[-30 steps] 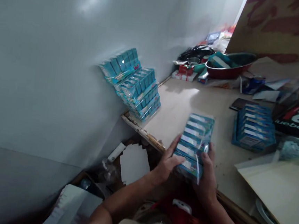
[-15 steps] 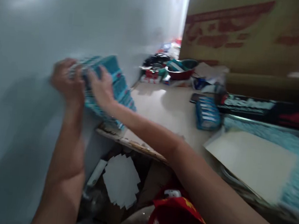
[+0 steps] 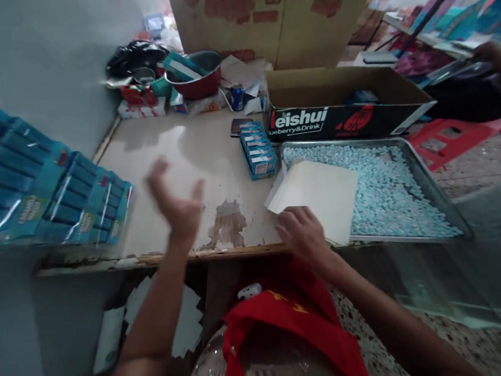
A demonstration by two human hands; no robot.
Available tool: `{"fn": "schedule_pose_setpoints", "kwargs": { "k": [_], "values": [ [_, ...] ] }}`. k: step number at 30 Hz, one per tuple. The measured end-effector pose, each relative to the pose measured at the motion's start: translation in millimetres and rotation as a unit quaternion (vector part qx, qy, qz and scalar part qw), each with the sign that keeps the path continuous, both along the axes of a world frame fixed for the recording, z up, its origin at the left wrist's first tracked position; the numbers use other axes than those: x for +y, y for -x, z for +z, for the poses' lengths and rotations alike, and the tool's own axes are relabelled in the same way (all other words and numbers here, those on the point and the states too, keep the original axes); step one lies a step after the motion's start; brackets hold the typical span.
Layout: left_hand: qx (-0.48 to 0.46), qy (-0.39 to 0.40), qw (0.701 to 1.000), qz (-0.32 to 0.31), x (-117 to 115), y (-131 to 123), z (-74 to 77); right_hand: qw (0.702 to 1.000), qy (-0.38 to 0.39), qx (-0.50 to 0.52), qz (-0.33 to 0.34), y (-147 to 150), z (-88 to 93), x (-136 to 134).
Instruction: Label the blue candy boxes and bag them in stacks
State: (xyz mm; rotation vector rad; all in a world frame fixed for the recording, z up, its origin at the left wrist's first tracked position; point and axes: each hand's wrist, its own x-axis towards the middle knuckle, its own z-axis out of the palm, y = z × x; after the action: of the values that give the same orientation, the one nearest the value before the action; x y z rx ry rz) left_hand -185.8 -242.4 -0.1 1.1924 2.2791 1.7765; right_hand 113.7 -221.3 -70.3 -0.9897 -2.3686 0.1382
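My left hand (image 3: 176,205) is held over the worn tabletop, somewhat blurred, its thumb and fingers apart and nothing in it. My right hand (image 3: 303,230) is at the front edge, by the near left corner of a stack of cream paper sheets (image 3: 320,191). Its fingers are loosely stretched and hold nothing; whether they touch the sheets I cannot tell. The sheets lie partly over a metal tray (image 3: 462,221) of small pale-blue pieces (image 3: 391,188). At far left stands a pile of shiny wrapped teal packs (image 3: 35,187). A row of small blue boxes (image 3: 257,149) sits beyond my hands.
Behind the tray is an open black carton (image 3: 300,122). A red bowl (image 3: 198,84), a blue can (image 3: 237,97) and a black bag (image 3: 134,58) crowd the back. A wall (image 3: 83,39) bounds the left. Another person's hand (image 3: 499,57) shows at far right.
Both hands have left the teal packs, which now stand at the left. My hands have moved right, the right one to the paper sheets. The view has turned right.
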Motion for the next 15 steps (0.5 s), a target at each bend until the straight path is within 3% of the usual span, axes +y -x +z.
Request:
{"fn": "schedule_pose_setpoints", "kwargs": {
  "k": [3, 6, 10, 15],
  "values": [
    [-0.044, 0.052, 0.994, -0.091, 93, -97, -56.3, 0.991, -0.003, -0.078, -0.104, -54, -13.3, 10],
    [-0.058, 0.073, 0.991, -0.091, 156, -153, -95.1, 0.985, 0.007, -0.138, -0.1, -76, -19.6, 17],
    [-0.078, 0.102, 0.99, -0.061, 183, -157, -115.6, 0.987, -0.001, -0.158, -0.038, -84, -19.3, 27],
    [-0.078, 0.117, 0.989, -0.048, 177, -136, -106.1, 0.974, 0.015, -0.224, -0.001, -102, -5.0, 33]
  ]
}}
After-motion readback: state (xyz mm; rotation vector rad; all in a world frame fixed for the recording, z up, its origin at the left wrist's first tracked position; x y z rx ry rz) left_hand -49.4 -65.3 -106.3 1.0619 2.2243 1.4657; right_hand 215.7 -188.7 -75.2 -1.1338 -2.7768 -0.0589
